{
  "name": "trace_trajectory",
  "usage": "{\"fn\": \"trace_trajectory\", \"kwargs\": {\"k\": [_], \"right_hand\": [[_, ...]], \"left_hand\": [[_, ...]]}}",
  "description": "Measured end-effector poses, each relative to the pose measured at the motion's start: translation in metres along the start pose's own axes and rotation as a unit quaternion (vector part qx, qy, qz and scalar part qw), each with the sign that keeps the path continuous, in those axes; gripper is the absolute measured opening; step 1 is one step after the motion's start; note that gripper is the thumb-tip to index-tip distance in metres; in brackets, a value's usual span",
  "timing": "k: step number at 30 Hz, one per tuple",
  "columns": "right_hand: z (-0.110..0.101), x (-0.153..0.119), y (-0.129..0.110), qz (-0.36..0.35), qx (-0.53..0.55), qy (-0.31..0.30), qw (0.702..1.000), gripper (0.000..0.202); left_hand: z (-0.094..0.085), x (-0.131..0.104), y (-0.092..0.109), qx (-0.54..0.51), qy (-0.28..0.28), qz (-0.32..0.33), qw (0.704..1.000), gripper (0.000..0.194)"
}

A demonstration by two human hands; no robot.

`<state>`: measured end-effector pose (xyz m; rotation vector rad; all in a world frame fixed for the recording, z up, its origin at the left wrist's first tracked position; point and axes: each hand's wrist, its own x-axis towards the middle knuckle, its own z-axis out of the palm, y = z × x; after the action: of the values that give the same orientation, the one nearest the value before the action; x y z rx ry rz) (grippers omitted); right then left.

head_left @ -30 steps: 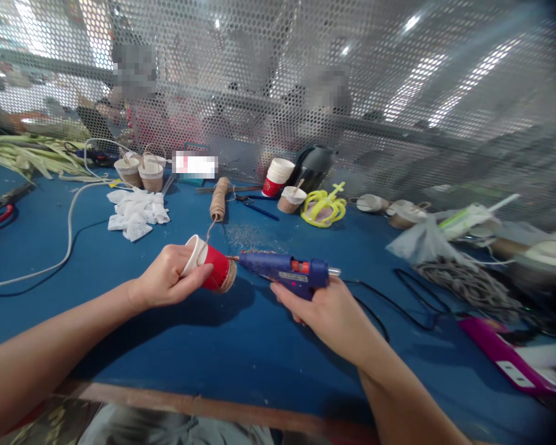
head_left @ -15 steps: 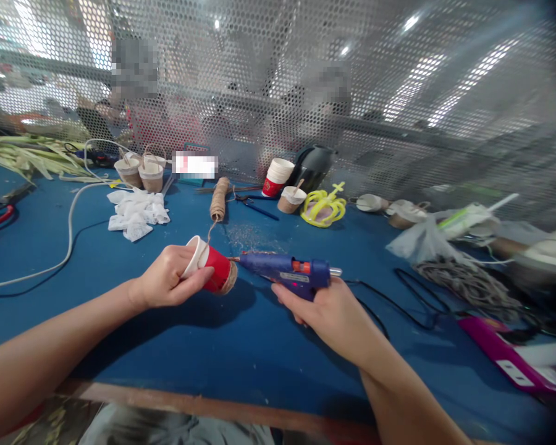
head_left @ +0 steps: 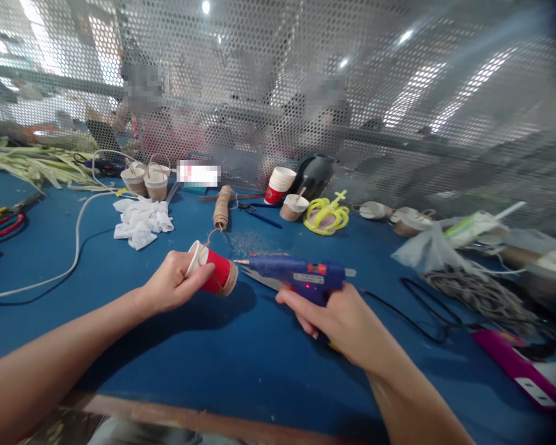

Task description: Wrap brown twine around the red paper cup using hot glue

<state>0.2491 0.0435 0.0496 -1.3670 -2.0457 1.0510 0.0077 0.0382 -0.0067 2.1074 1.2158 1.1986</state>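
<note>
My left hand (head_left: 173,281) is closed around a red and white paper cup (head_left: 217,272), tilted on its side with its base toward the right. Twine is wound around the cup's base, and a strand runs back to a twine roll (head_left: 222,208) behind it. My right hand (head_left: 340,315) grips a blue hot glue gun (head_left: 296,276), a small red light lit on its body. The nozzle points left, close to the cup's wound end; I cannot tell whether they touch. Partly hidden below the gun lie scissors (head_left: 262,280) with metal blades.
White cloth (head_left: 143,221), lidded twine-wrapped cups (head_left: 155,185), stacked paper cups (head_left: 280,185), pliers (head_left: 262,214) and a yellow crown-shaped piece (head_left: 327,215) stand toward the back. A rope coil (head_left: 477,296), cords and a purple power strip (head_left: 521,368) lie right. Perforated metal screen (head_left: 259,93) behind.
The glue gun has drawn slightly right, away from the cup, and more of the scissors shows below it. My left hand still holds the cup. The view has shifted a little.
</note>
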Motion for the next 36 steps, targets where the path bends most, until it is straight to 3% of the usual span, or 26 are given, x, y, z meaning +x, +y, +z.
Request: {"fn": "trace_trajectory", "kwargs": {"k": [3, 5, 7, 10, 14, 17, 21, 23, 25, 28, 30, 32, 36], "right_hand": [[-0.009, 0.012, 0.003, 0.023, 0.100, -0.009, 0.995, 0.024], [-0.016, 0.026, 0.008, 0.033, 0.127, 0.029, 0.991, 0.027], [-0.021, 0.042, 0.017, 0.041, 0.078, 0.089, 0.992, 0.028], [-0.024, 0.070, 0.038, 0.074, -0.022, 0.140, 0.987, 0.029], [-0.021, 0.100, 0.066, 0.120, -0.084, 0.147, 0.978, 0.034], [-0.020, 0.111, 0.073, 0.120, -0.137, 0.151, 0.972, 0.035], [-0.016, 0.107, 0.053, 0.061, -0.191, 0.168, 0.965, 0.026], [-0.008, 0.098, 0.033, 0.017, -0.191, 0.142, 0.971, 0.024], [0.005, 0.088, 0.012, -0.023, -0.174, 0.082, 0.981, 0.034], [0.030, 0.077, -0.015, -0.093, -0.070, -0.118, 0.986, 0.051], [0.045, 0.075, -0.025, -0.119, -0.011, -0.193, 0.974, 0.053], [0.056, 0.075, -0.029, -0.129, 0.042, -0.185, 0.973, 0.043], [0.063, 0.077, -0.031, -0.110, 0.180, -0.090, 0.973, 0.022]], "left_hand": [[0.004, 0.000, -0.002, -0.058, 0.002, -0.105, 0.993, 0.043], [0.007, 0.000, -0.004, -0.112, 0.012, -0.172, 0.979, 0.047], [0.009, 0.001, -0.005, -0.158, 0.030, -0.211, 0.964, 0.049], [0.011, 0.003, -0.006, -0.197, 0.048, -0.237, 0.950, 0.051], [0.012, 0.000, -0.006, -0.208, 0.032, -0.225, 0.951, 0.050], [0.014, -0.003, -0.006, -0.192, 0.014, -0.205, 0.960, 0.050], [0.014, -0.005, -0.004, -0.179, -0.010, -0.195, 0.964, 0.050], [0.014, -0.005, -0.001, -0.166, -0.021, -0.196, 0.966, 0.049], [0.013, -0.005, 0.001, -0.147, -0.033, -0.194, 0.969, 0.048], [0.012, -0.006, 0.005, -0.103, -0.047, -0.172, 0.979, 0.046], [0.012, -0.006, 0.008, -0.071, -0.058, -0.154, 0.984, 0.044], [0.012, -0.006, 0.009, -0.040, -0.064, -0.146, 0.986, 0.042], [0.011, -0.004, 0.012, -0.015, -0.047, -0.194, 0.980, 0.043]]}}
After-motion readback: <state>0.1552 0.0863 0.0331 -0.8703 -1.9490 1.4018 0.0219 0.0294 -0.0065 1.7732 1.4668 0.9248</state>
